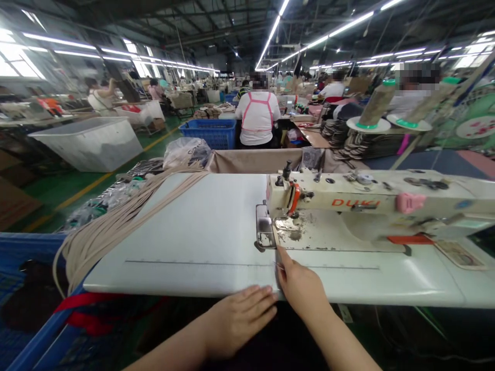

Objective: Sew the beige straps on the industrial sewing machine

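Observation:
My right hand (303, 286) is closed in a pinch on a narrow beige strip (276, 236), just in front of the sewing machine (328, 198). The strip runs forward from my fingertips to the presser foot area at the machine's needle end. My left hand (243, 317) lies at the front edge of the white table (185, 226), its fingers stretched out and pointing right, close to my right wrist. Its palm is hidden, and I see nothing held in it. A printed ruler line (193, 263) crosses the tabletop beyond my hands.
A bundle of long beige strips (112, 226) hangs over the table's left side. Below it stands a blue crate (23, 288) with a red band (88, 309). Behind the table are a fabric-lined bin (255, 161) and a seated person (258, 118). Thread cones (375, 105) rise at right.

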Demonstrator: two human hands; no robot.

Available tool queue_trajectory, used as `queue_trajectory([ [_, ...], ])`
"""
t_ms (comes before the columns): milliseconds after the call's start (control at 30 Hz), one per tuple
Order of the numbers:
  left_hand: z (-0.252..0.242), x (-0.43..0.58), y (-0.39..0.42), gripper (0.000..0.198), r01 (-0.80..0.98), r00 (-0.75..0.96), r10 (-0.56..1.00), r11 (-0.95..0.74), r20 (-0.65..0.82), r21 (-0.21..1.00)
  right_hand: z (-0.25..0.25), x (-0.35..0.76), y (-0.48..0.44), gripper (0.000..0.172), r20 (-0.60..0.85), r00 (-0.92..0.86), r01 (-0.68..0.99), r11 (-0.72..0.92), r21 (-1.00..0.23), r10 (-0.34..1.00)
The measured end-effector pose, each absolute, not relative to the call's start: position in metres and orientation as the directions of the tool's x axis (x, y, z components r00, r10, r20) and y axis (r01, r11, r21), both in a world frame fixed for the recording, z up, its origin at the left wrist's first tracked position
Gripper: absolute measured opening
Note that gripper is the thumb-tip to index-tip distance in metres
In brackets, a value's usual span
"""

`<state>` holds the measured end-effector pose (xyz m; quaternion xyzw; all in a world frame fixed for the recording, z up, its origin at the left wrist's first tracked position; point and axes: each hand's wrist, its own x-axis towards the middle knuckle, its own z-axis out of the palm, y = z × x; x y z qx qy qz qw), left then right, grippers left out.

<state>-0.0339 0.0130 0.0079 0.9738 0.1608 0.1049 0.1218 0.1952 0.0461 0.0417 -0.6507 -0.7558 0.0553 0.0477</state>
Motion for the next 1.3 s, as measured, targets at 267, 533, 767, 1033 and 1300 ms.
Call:
queue_trajectory([
  [267, -0.001, -0.025, 0.011, 0.036, 0.271, 0.92, 0.315, -0.941, 0.231, 0.203, 0.041, 0.195, 0.044, 0.058, -0.019, -0.142, 0.976, 0.137, -0.167, 0.99],
  [533, 0.015, 0.029, 0.091, 0.053, 0.746, 0.533, 0.8, -0.598, 0.275, 0.293, 0.044, 0.197, 0.034, 0.059, -0.029, -0.164, 0.95, 0.149, -0.276, 0.986],
  [767, -0.007, 0.042, 0.105, 0.043, 0.716, 0.538, 0.737, -0.655, 0.408, 0.239, 0.069, 0.231, 0.03, 0.032, 0.235, -0.1, 0.912, 0.183, -0.368, 0.967],
  [1033, -0.017, 0.043, 0.1, 0.046, 0.75, 0.584, 0.658, -0.661, 0.475, -0.007, 0.182, 0.313, 0.096, 0.041, 0.787, -0.03, 0.988, 0.138, -0.071, 0.616],
  [1300, -0.028, 0.043, 0.105, 0.05, 0.754, 0.586, 0.607, -0.652, 0.536, -0.086, 0.224, 0.337, 0.149, 0.041, 0.503, -0.173, 0.981, 0.101, 0.167, 0.847],
])
